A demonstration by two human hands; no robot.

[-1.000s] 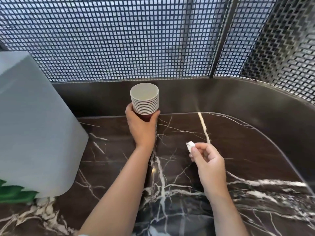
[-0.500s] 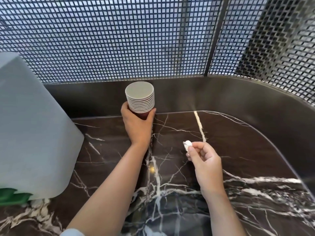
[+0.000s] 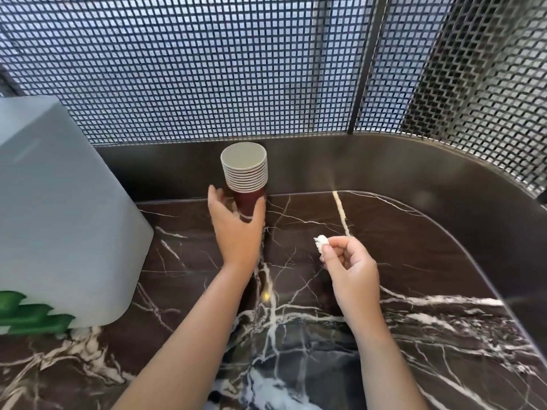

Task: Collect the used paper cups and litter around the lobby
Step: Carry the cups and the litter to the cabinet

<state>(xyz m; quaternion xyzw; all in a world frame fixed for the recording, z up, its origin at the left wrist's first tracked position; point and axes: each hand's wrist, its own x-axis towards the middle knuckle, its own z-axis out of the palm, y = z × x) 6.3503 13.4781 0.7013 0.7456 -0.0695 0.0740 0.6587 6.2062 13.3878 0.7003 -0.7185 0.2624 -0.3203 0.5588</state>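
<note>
Left hand (image 3: 236, 235) and right hand (image 3: 352, 273) are bare, as are both forearms (image 3: 189, 335).

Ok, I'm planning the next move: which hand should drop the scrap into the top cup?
Probably right. The right hand pinches the crumpled white scrap near the stack of paper cups; the left hand is curled round the stack's base.
</note>
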